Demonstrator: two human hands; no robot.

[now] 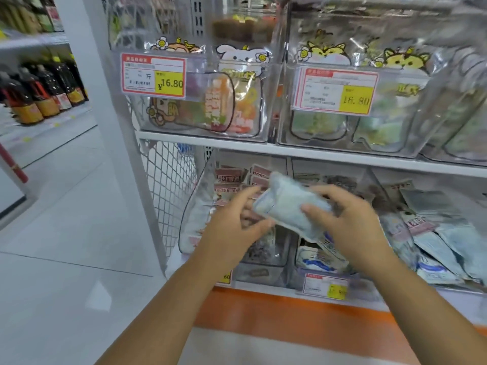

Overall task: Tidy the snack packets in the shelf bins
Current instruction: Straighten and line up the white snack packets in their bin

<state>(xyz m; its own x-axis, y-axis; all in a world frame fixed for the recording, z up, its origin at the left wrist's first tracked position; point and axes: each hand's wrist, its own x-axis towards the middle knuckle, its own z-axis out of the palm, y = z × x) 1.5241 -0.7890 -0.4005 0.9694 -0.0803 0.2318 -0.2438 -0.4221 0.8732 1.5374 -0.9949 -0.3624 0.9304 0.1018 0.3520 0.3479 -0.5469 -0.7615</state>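
Pkt: blue packet (287,206) hanging tilted in mid-air, just in front of the lower bins — not lying in any bin yet; blurring, so print unreadable.
L hand: left hand (237,225) cupping the pkt's left end, fingers (247,194) curling over its top corner, thumb tucking under.
R hand: right hand (350,227) pinching the pkt's right side between thumb and fingers (325,191).
Bins: left bin (196,206) holding red-printed packets (229,179); middle bin (299,273) holding blue-and-white packets (316,259); right heap (442,246), also bluish, lying jumbled.
Step, prob.: sorting the pkt into its matching bin; by colour, looking like middle or right, but cannot tell which from here.
Doing it well: checking the print vs. bin contents before letting go; carrying w/ both hands till right over the bin; lowering flat, face up, edges lining up w/ neighbours — not dropping from height; avoiding knocking the price tag (325,285) at the bin front.
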